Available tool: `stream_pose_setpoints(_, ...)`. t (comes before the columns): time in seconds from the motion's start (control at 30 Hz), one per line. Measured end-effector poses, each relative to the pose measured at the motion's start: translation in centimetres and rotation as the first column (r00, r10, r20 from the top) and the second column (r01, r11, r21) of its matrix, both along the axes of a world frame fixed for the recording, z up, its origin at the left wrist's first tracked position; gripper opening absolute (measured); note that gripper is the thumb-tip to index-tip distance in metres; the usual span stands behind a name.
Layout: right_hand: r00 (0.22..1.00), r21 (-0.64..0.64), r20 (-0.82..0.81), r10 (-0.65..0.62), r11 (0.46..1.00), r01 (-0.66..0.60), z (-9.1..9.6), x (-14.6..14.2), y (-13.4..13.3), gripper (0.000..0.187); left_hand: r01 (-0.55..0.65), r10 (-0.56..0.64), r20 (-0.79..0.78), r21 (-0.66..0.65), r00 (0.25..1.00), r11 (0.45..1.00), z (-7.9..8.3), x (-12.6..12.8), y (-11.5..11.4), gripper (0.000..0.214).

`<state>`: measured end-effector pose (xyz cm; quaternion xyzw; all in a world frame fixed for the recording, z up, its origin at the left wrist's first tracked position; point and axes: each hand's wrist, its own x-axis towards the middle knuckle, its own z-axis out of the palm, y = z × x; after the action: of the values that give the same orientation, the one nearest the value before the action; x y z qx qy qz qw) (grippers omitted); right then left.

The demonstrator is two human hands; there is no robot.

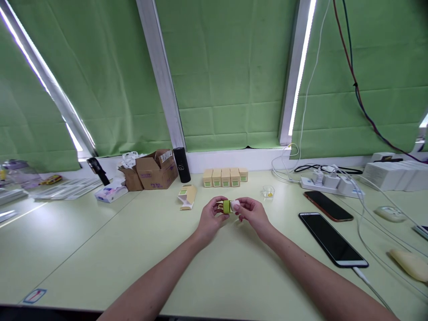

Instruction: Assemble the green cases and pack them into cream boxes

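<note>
Over the middle of the table, my left hand is closed on a small yellow-green round piece. Against its right side sits a small white rounded piece, pinched between the fingers of my right hand. The two pieces touch; whether they are joined I cannot tell. Beyond my left hand lies an opened kraft box with its flaps out. Several small closed kraft boxes with green labels stand in a row behind my hands. A little clear dish with something yellow in it is beyond my right hand.
Two phones and a white power strip with cables lie on the right. White boxes stand at the back right. At the back left are a cardboard box, a black cylinder and a tissue pack.
</note>
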<state>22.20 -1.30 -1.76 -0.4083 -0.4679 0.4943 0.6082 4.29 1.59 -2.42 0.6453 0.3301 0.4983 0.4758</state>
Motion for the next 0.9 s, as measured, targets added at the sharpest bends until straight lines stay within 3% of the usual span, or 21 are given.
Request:
stream_pose_setpoints(0.6, 0.995, 0.036, 0.100, 0.007, 0.999, -0.011, -0.30, -0.26, -0.25, 0.053, -0.012, 0.017, -0.089, 0.059, 0.996, 0.998, 0.45, 0.12, -0.66, 0.045)
stream_pose_setpoints(0.9, 0.993, 0.071, 0.117, -0.019, 0.997, 0.011, -0.48, -0.72, -0.41, 0.056, -0.066, 0.094, -0.139, 0.189, 0.986, 0.980, 0.20, 0.21, -0.88, 0.042)
